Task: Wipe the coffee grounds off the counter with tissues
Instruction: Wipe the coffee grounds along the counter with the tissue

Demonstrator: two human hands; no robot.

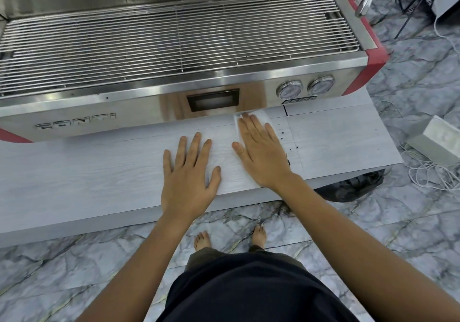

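Note:
My right hand (261,152) lies flat with straight fingers on a white tissue (261,115), pressing it onto the pale grey wood-grain counter (99,172). The tissue shows beyond my fingertips and along my hand's left side. Dark coffee grounds (283,130) are scattered just right of that hand, with a darker clump (288,161) at the heel of my palm. My left hand (190,172) rests flat on the counter to the left, fingers spread, holding nothing.
A steel espresso machine (149,107) with a wire drip grate (174,40) and two gauges (305,88) stands right behind the counter strip. A black bag (353,184) sits under the counter's right end. White cables and a box (435,142) lie on the marble floor at right.

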